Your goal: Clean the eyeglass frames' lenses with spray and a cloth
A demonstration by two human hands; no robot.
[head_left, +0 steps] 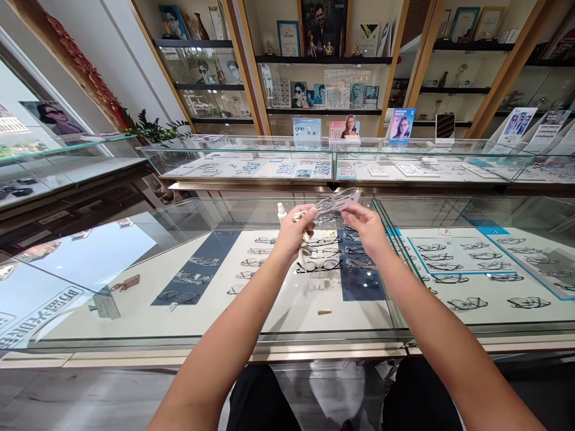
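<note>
Above the glass counter, a pair of clear, pale eyeglasses (338,201) is held up between my two hands. My left hand (297,227) is closed round the left end, with a cream cloth (302,256) bunched in its fingers and hanging below. At the other end, my right hand (365,224) pinches the eyeglasses with thumb and fingers. Fine details of the frame are hard to make out at this size. Just behind my left hand stands a small white spray bottle (281,211), partly hidden by that hand.
Under the counter's glass top (179,326) lie rows of spectacle frames (320,265) on white and dark blue panels. A small gold-coloured piece (324,312) lies in front of them. A second display case (251,164) runs behind, with shelves (323,60) of pictures beyond it.
</note>
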